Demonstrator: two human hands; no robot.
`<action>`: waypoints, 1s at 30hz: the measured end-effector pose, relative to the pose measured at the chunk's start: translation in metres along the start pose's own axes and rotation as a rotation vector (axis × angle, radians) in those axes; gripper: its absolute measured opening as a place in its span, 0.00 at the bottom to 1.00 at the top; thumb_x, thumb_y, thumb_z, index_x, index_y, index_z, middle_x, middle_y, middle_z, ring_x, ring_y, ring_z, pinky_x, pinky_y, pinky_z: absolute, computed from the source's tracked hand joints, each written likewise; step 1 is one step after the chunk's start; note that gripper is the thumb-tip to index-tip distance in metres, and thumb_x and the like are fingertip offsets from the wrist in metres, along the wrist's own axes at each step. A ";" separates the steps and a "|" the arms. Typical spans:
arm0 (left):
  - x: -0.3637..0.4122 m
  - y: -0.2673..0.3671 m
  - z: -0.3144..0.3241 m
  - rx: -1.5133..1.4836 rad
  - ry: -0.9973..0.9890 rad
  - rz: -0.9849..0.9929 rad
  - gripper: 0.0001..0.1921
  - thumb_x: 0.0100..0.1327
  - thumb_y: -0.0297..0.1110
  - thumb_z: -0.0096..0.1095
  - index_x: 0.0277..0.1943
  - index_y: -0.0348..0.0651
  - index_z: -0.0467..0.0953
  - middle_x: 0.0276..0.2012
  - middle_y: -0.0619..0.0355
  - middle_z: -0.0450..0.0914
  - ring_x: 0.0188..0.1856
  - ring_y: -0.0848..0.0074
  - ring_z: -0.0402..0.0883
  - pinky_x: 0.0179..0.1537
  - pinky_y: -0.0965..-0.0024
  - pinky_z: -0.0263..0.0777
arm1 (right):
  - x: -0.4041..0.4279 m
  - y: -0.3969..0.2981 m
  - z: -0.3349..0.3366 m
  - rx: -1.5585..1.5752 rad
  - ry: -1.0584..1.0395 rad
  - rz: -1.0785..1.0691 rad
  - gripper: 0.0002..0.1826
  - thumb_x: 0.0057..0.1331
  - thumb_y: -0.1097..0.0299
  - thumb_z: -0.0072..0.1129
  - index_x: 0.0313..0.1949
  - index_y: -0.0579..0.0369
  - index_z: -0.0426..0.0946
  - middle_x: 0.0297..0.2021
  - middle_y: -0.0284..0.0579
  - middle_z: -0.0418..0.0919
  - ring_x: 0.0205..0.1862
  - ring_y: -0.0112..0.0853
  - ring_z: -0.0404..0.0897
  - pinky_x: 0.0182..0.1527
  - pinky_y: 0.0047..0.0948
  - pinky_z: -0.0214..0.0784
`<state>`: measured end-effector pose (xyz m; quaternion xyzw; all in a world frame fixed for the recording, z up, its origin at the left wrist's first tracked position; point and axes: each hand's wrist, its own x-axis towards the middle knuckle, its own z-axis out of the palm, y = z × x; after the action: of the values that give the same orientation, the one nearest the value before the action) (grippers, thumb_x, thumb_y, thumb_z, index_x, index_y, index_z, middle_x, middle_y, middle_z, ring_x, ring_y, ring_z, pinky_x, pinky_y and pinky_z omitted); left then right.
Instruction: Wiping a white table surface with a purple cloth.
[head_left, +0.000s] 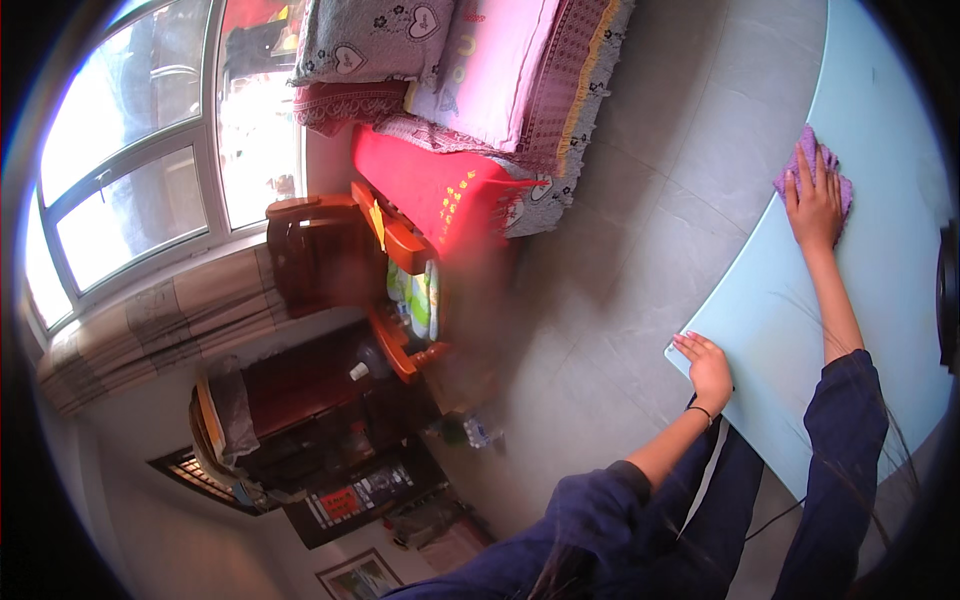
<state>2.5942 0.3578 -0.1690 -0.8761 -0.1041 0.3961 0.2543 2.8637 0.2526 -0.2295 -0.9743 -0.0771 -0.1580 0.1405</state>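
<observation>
A light-blue tabletop (780, 330) fills the right side of the head view. My right hand (816, 206) lies flat on a crumpled purple cloth (846, 196), pressing it against the tabletop near its long edge. That arm is stretched well forward. My left hand (709, 373) rests at the tabletop's corner, fingers close together and pointing to the tip. Its thumb is hidden, so a grip on the corner cannot be made out. A dark band circles the left wrist.
Grey floor tiles (637, 262) lie beyond the table. A wooden armchair (409, 251) stands near a bed with a pink blanket (484, 75). A black object (949, 296) sits at the right rim. A thin dark cable (776, 517) hangs by the table's near edge.
</observation>
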 end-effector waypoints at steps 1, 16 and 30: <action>0.000 0.001 0.001 0.020 -0.006 -0.026 0.29 0.61 0.29 0.51 0.61 0.14 0.64 0.60 0.26 0.69 0.64 0.31 0.65 0.69 0.38 0.52 | -0.002 0.000 -0.001 -0.002 0.002 0.003 0.25 0.72 0.55 0.49 0.67 0.40 0.67 0.65 0.48 0.68 0.63 0.48 0.71 0.67 0.46 0.60; 0.011 0.004 0.026 -0.053 0.085 -0.110 0.39 0.56 0.38 0.62 0.61 0.10 0.60 0.59 0.18 0.65 0.64 0.32 0.65 0.70 0.45 0.52 | -0.072 -0.014 -0.046 0.279 -0.160 -0.133 0.27 0.67 0.60 0.52 0.67 0.45 0.67 0.69 0.49 0.63 0.65 0.52 0.68 0.69 0.46 0.57; 0.006 0.002 0.003 -0.196 -0.097 -0.001 0.61 0.38 0.53 0.82 0.62 0.08 0.56 0.61 0.16 0.62 0.66 0.33 0.63 0.70 0.47 0.53 | -0.273 0.027 -0.135 0.326 -0.301 -0.023 0.30 0.62 0.62 0.57 0.65 0.45 0.70 0.67 0.51 0.65 0.66 0.48 0.67 0.69 0.48 0.56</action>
<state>2.5963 0.3598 -0.1752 -0.8765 -0.1549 0.4259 0.1621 2.5746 0.1575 -0.2027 -0.9504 -0.1330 0.0022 0.2812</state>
